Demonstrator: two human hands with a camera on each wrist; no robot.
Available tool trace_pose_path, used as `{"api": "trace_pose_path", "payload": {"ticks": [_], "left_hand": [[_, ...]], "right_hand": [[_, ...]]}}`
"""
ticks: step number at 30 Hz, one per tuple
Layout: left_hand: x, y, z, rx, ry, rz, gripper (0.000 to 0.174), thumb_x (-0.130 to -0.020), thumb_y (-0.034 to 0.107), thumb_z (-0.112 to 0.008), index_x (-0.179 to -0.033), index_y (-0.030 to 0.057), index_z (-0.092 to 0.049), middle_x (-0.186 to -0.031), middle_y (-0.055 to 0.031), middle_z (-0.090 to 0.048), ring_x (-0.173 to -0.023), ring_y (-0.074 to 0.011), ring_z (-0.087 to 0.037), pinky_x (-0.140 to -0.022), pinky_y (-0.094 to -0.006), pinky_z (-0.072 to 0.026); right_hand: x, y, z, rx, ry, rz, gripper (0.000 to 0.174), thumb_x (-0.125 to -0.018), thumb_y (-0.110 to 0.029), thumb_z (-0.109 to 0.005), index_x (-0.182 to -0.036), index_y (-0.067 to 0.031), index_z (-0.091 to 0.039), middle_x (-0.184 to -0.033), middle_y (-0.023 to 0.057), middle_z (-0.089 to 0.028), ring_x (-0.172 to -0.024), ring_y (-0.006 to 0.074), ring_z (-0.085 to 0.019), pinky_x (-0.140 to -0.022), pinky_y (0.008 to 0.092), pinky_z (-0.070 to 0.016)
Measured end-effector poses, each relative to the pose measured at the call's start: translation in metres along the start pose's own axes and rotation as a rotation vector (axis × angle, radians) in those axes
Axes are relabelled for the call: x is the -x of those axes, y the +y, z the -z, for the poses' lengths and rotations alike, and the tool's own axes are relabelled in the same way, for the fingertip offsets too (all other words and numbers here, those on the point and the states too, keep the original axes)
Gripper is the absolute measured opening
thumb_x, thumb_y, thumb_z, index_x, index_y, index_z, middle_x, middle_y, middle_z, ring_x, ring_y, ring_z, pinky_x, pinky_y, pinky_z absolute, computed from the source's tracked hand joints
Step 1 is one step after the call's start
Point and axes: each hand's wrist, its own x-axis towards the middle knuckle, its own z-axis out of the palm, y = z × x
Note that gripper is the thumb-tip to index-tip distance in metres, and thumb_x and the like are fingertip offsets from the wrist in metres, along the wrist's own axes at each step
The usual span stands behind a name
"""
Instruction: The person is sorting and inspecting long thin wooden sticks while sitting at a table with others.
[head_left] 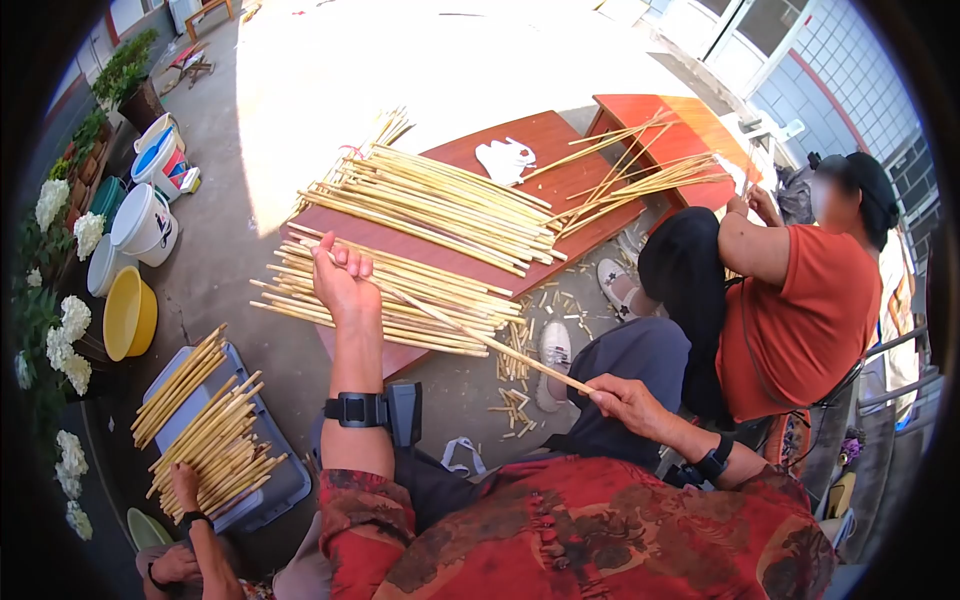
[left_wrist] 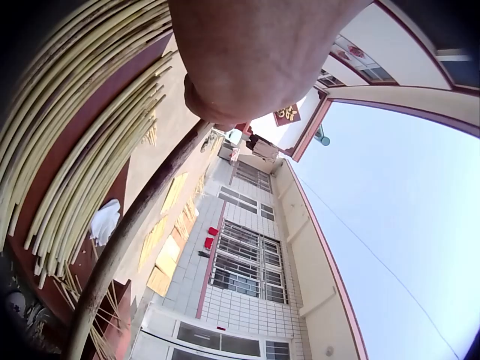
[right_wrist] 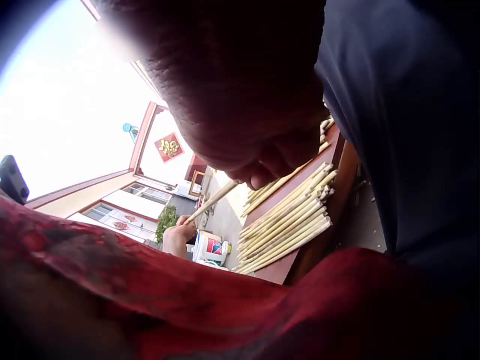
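One long pale stick (head_left: 480,338) slants between my two hands, above the near pile of sticks. My left hand (head_left: 345,280) grips its upper left end with curled fingers; in the left wrist view the same stick (left_wrist: 124,236) runs down from the hand (left_wrist: 244,64). My right hand (head_left: 635,408) pinches the lower right end between thumb and fingers. The right wrist view shows the stick (right_wrist: 214,201) leaving the dark underside of that hand (right_wrist: 247,112). Two piles of sticks (head_left: 440,210) lie on the reddish board (head_left: 415,170).
A white cloth or bag (head_left: 505,160) lies beyond the piles. Cut stubs (head_left: 515,410) litter the ground. At right sits a person in orange (head_left: 800,310) near a red table (head_left: 680,120). At lower left, another person's hand (head_left: 184,485) touches sticks on a grey-blue tray (head_left: 290,480). Buckets (head_left: 145,225) stand left.
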Motion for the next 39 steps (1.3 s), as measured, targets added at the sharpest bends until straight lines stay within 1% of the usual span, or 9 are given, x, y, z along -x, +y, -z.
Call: {"api": "trace_pose_path", "payload": {"ticks": [5, 7, 12, 16, 21, 27, 29, 33, 39], "left_hand": [[0.015, -0.014, 0.002, 0.058, -0.154, 0.104, 0.031, -0.094, 0.028, -0.028, -0.102, 0.0011, -0.042, -0.062, 0.0003, -0.034, -0.046, -0.0082, -0.028, -0.041, -0.0225, -0.0273], [0.022, -0.021, 0.002, 0.073, -0.258, 0.178, 0.03, -0.093, 0.028, -0.03, -0.102, 0.0008, -0.041, -0.062, 0.0, -0.034, -0.047, -0.0083, -0.028, -0.041, -0.0226, -0.027], [0.025, -0.018, 0.001, 0.051, -0.268, 0.187, 0.026, -0.092, 0.023, -0.035, -0.102, 0.0004, -0.041, -0.062, -0.0004, -0.034, -0.047, -0.0081, -0.028, -0.042, -0.022, -0.0266], [0.022, -0.013, 0.003, 0.07, -0.28, 0.133, 0.023, -0.092, 0.02, -0.037, -0.1, -0.0001, -0.042, -0.062, -0.0005, -0.035, -0.047, -0.008, -0.029, -0.042, -0.0221, -0.0277], [0.022, -0.018, 0.001, 0.036, -0.24, 0.133, 0.019, -0.09, 0.017, -0.042, -0.098, 0.0002, -0.043, -0.063, -0.0007, -0.037, -0.047, -0.0079, -0.032, -0.041, -0.0217, -0.0285], [0.01, -0.011, 0.005, -0.01, -0.153, 0.085, 0.019, -0.09, 0.02, -0.043, -0.091, 0.0007, -0.044, -0.063, -0.0001, -0.037, -0.045, -0.0066, -0.031, -0.037, -0.0214, -0.0269], [0.002, -0.003, 0.005, -0.048, -0.07, 0.005, 0.018, -0.09, 0.019, -0.043, -0.091, 0.001, -0.044, -0.062, -0.0002, -0.037, -0.045, -0.0068, -0.03, -0.036, -0.0215, -0.0268], [0.008, -0.012, 0.003, -0.093, -0.028, 0.039, 0.018, -0.09, 0.018, -0.043, -0.093, 0.0, -0.044, -0.061, 0.0, -0.036, -0.044, -0.0067, -0.03, -0.036, -0.0217, -0.0265], [0.016, -0.026, 0.0, -0.071, -0.06, 0.097, 0.03, -0.093, 0.024, -0.03, -0.102, -0.0008, -0.043, -0.065, -0.001, -0.037, -0.049, -0.0084, -0.032, -0.042, -0.0234, -0.0297]], "right_hand": [[-0.028, -0.017, -0.012, -0.216, -0.177, -0.142, 0.026, -0.091, -0.025, -0.04, -0.103, -0.006, -0.053, -0.06, -0.0028, -0.041, -0.052, 0.0021, -0.036, -0.045, 0.0169, -0.0316], [-0.049, -0.03, -0.024, -0.498, -0.331, -0.203, 0.029, -0.092, -0.028, -0.038, -0.103, -0.0053, -0.052, -0.058, -0.0023, -0.042, -0.046, 0.0018, -0.034, -0.039, 0.0162, -0.0282], [-0.106, -0.063, -0.055, -0.641, -0.421, -0.184, 0.032, -0.091, -0.029, -0.037, -0.103, -0.0023, -0.049, -0.06, -0.0002, -0.046, -0.043, 0.004, -0.037, -0.036, 0.0165, -0.0309], [-0.137, -0.085, -0.065, -0.619, -0.424, -0.133, 0.032, -0.091, -0.028, -0.036, -0.104, -0.0014, -0.049, -0.063, 0.0009, -0.047, -0.045, 0.0046, -0.038, -0.037, 0.0167, -0.0325], [-0.17, -0.098, -0.08, -0.636, -0.446, -0.069, 0.03, -0.091, -0.025, -0.036, -0.103, -0.0003, -0.048, -0.064, 0.0004, -0.045, -0.045, 0.005, -0.034, -0.037, 0.0182, -0.0279], [-0.155, -0.085, -0.074, -0.419, -0.425, -0.039, 0.03, -0.092, -0.031, -0.035, -0.102, -0.0072, -0.049, -0.06, -0.006, -0.034, -0.046, 0.0015, -0.026, -0.038, 0.0148, -0.0218], [-0.133, -0.075, -0.063, -0.363, -0.472, -0.069, 0.028, -0.092, -0.03, -0.035, -0.103, -0.0076, -0.049, -0.058, -0.0059, -0.034, -0.045, 0.0015, -0.026, -0.038, 0.0149, -0.0227], [-0.098, -0.045, -0.052, -0.395, -0.452, -0.111, 0.026, -0.092, -0.027, -0.034, -0.101, -0.0073, -0.049, -0.059, -0.0044, -0.035, -0.044, 0.0026, -0.028, -0.038, 0.0162, -0.0259], [-0.09, -0.037, -0.056, -0.186, -0.267, 0.054, 0.025, -0.092, -0.02, -0.033, -0.106, -0.0051, -0.047, -0.061, -0.0012, -0.04, -0.047, 0.0071, -0.038, -0.042, 0.0209, -0.0339]]}}
